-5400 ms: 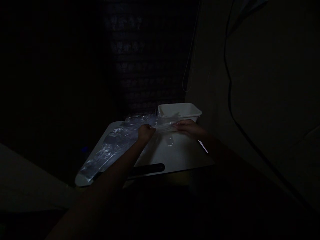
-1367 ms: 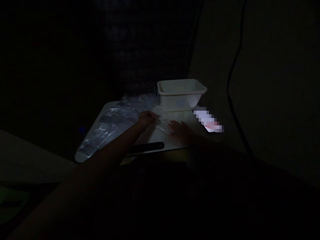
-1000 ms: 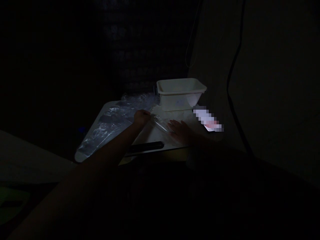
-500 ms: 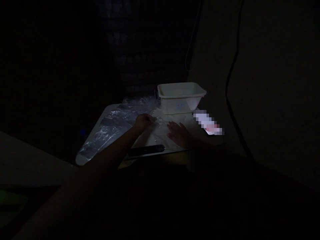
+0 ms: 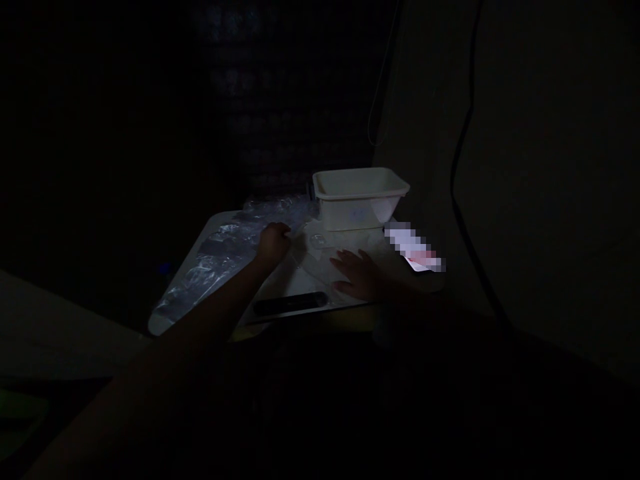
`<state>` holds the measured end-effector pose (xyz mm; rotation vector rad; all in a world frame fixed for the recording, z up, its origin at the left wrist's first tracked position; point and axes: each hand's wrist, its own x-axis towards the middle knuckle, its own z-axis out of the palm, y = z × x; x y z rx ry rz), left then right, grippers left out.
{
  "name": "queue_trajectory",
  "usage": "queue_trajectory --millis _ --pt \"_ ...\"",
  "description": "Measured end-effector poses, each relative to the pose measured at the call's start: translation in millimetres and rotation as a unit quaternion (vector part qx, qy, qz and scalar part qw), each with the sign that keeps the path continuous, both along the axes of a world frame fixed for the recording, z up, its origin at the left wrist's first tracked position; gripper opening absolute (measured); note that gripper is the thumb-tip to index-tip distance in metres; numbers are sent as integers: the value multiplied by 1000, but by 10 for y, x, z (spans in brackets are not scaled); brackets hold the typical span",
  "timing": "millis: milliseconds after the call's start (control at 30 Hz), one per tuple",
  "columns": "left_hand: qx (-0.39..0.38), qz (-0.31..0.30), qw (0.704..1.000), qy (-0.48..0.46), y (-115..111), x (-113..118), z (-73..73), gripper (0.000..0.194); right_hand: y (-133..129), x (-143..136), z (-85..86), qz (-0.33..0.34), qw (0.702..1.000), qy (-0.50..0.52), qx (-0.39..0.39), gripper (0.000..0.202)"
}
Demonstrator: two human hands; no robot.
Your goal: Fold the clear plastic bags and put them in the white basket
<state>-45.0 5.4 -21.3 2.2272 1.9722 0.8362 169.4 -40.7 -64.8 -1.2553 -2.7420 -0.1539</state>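
In dim light, a thin clear plastic bag (image 5: 318,257) lies spread on the small white table (image 5: 293,287). My left hand (image 5: 273,243) is closed at the bag's left edge, with thumb and fingers pinched together. On the right, my right hand (image 5: 359,273) rests flat over the bag's right part, its fingers spread. Left of my left hand is a heap of crinkled clear plastic bags (image 5: 213,257), partly hidden behind my forearm.
A white plastic tub (image 5: 357,212) stands at the back of the table. A lit phone (image 5: 414,248) with a blurred screen lies at the right. A dark slot (image 5: 290,304) runs along the front edge. A black cable (image 5: 454,180) hangs down the right wall.
My left hand has moved a little to the left, and the plastic between my hands lies flatter. My right hand stays in about the same place, fingers a bit more spread.
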Motion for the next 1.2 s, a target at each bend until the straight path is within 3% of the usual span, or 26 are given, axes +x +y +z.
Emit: queue_trajectory --millis 100,233,267,400,633,833,967,1100,1200 --pt "-8 -118 988 96 -98 173 -16 32 7 -16 49 20 999 31 6 50" --pt "-80 -295 936 174 -219 437 -144 32 17 -34 -9 60 997 36 -12 48" --pt "-89 -305 930 182 -235 476 -183 34 17 -32 -31 68 997 34 -16 48" --pt "-136 -241 933 229 -197 500 -287 46 9 -7 -67 70 997 32 -29 52" --pt "-147 -141 937 284 10 476 -289 51 -44 2 -14 61 998 13 -30 55" --pt "-129 -127 942 284 -1 575 -281 53 -17 -7 94 52 998 36 0 43" --pt "-121 -131 942 284 -86 574 -199 54 90 16 72 -17 999 32 17 40" --pt "-103 -138 938 302 -240 482 -37 42 168 37 -23 -58 998 -2 6 43" --pt "-137 -111 937 300 -355 381 64 35 177 29 -53 -76 997 -11 1 44"
